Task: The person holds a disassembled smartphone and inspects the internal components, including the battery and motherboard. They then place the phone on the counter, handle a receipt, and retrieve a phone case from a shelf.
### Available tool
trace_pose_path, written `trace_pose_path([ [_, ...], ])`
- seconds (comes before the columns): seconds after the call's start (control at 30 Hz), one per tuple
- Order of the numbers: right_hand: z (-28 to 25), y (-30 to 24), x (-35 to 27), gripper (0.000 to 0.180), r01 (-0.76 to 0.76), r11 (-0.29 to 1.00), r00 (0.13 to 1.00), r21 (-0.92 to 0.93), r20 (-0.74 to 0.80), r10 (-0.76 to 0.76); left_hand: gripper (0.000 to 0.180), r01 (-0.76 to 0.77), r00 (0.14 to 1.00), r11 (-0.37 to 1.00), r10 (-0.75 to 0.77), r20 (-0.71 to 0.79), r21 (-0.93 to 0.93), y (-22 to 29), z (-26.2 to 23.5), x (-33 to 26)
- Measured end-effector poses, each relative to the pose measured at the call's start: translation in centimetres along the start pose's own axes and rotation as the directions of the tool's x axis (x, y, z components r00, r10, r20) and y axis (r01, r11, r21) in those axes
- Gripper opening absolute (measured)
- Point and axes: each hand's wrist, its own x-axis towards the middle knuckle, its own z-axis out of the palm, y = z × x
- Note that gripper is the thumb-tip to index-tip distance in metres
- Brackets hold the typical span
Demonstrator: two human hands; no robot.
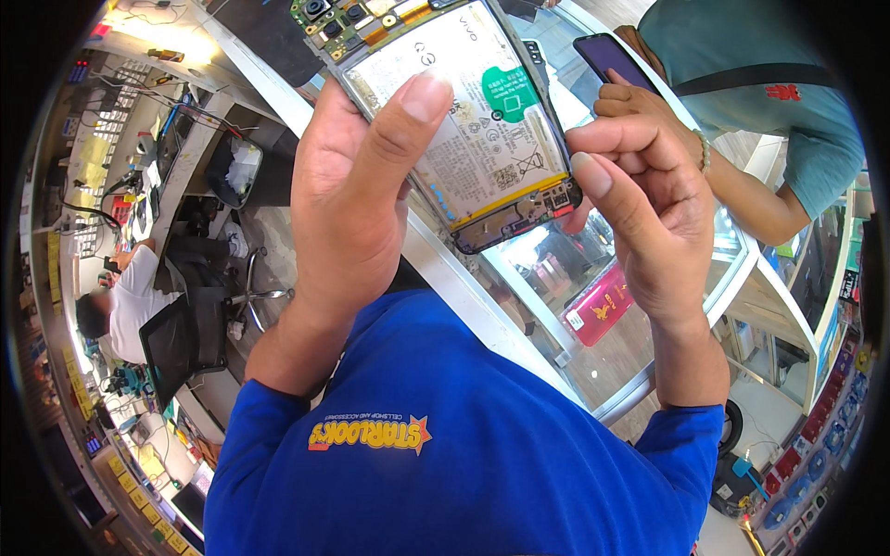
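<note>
Phone (pixel 470 122) (battery (pixel 464 159) bare) in left hand (pixel 354 196)

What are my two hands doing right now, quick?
Left hand: holding the opened phone, thumb across its face.
Right hand: fingers curled, tips at the phone's right edge; grip can't be told.

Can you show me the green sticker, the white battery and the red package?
Green sticker (pixel 510 90): head view, middle of its face.
White battery (pixel 476 146): head view, its printed face.
Red package (pixel 601 306): head view, its flat front.
</note>
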Motion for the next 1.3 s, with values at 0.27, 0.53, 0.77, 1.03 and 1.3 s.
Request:
trace_pose_path([
  [0.27,0.3,0.6,0.1,0.020,0.032,0.985,0.999,0.167,0.001,-0.033,0.041,-0.004,1.000,0.999,0.004,0.000,-0.035,-0.3,-0.3,0.1],
  [0.53,-0.2,0.1,0.1,0.019,-0.063,0.985,0.998,0.163,0.026,0.060,0.040,-0.018,1.000,0.999,0.019,0.015,-0.038,-0.4,-0.3,0.2],
  [0.77,-0.1,0.3,0.0,0.021,0.002,0.977,1.000,0.213,0.022,-0.006,0.039,-0.012,1.000,0.999,0.011,-0.018,-0.052,-0.3,-0.4,0.4],
  [1.03,0.2,1.0,0.1,0.025,0.313,0.935,0.948,-0.164,-0.006,-0.318,0.038,-0.026,1.000,0.997,0.025,-0.015,-0.074,-0.3,-0.6,0.5],
  [1.3,-0.2,0.9,0.8,0.026,0.600,0.561,0.768,-0.571,0.215,-0.603,0.038,-0.002,1.000,0.998,0.000,-0.024,-0.055,0.2,-0.3,0.4],
])
